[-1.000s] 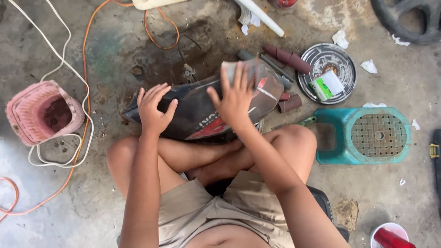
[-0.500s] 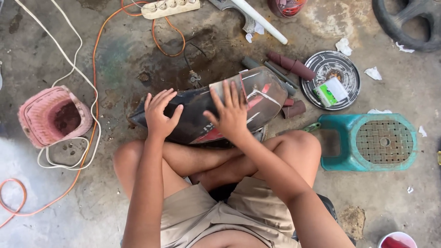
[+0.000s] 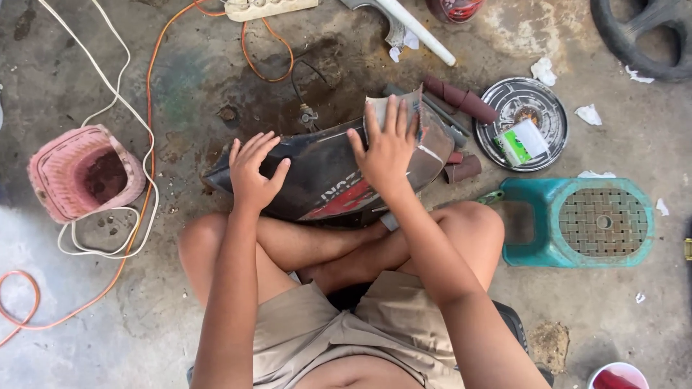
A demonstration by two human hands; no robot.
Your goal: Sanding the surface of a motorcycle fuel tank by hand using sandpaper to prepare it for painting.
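Observation:
I sit cross-legged on a concrete floor with a black motorcycle body panel [image 3: 317, 176], marked with red and white graphics, lying across my shins. My left hand [image 3: 254, 173] rests flat on the panel's left part, fingers spread, steadying it. My right hand [image 3: 389, 140] presses a grey sheet of sandpaper [image 3: 412, 101] against the panel's upper right part. The sheet's top edge sticks up past my fingertips.
A teal plastic stool [image 3: 577, 220] stands to the right, a round metal tray [image 3: 522, 122] with a green-and-white packet behind it. Brown sandpaper rolls [image 3: 461, 101] lie nearby. A pink woven basket [image 3: 83, 173] sits left, amid white and orange cables [image 3: 148, 79]. A power strip [image 3: 267, 9] lies at top.
My right hand slid with the sandpaper toward the right end of the panel. My left hand stayed planted on the panel. The view shifted slightly.

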